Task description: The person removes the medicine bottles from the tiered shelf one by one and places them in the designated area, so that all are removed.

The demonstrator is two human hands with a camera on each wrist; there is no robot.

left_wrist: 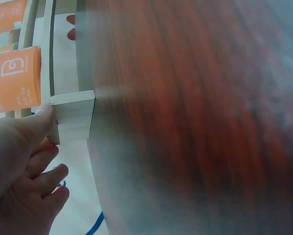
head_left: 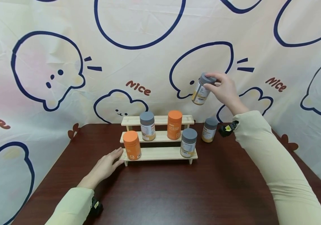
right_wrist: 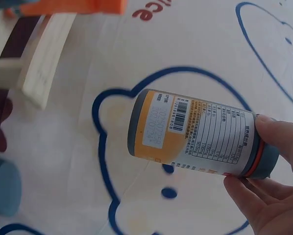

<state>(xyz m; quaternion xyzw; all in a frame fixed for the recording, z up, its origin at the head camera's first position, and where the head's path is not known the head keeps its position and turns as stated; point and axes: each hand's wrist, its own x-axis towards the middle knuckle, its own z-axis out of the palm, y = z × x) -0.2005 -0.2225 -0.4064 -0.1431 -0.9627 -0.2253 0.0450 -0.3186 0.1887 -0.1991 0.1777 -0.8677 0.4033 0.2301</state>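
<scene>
Right sleeve [head_left: 278, 168]: nearest to you, pale green; a black wrist camera [head_left: 228, 128] sits at its cuff.
Left sleeve [head_left: 70, 206]: pale green also; it enters at the lower left of the head view.
Right hand [head_left: 225, 88]: your thumb and fingers pinch the held bottle [head_left: 200, 93] by its grey cap; the gap between them is only as wide as that cap.
Held bottle position: in the air, apart from the wooden rack [head_left: 161, 119] and the tabletop [head_left: 160, 190]; tilted, cap to the upper right, base to the lower left; your right wrist view shows a barcode, a printed chart and a yellow-orange band.
Left hand [head_left: 104, 165]: your fingers are extended and relaxed; fingers and thumb touch the left end of the lower tier [head_left: 157, 153].
Wooden rack: three tiers, upright on the tabletop.
Lower tier: carries a front orange bottle [head_left: 132, 145] at the left end; a front grey-capped bottle [head_left: 188, 145] at the right end; both upright.
Middle tier [head_left: 161, 136]: carries a rear grey-capped bottle [head_left: 148, 128] left of centre; a rear orange bottle [head_left: 174, 125] toward the right; both upright.
Tabletop: dark red-brown; a loose grey-capped bottle [head_left: 209, 131] stands upright just beside the rack's right end.
Backdrop [head_left: 149, 67]: cream cloth; dark blue cartoon outlines and "Nice" lettering.
</scene>
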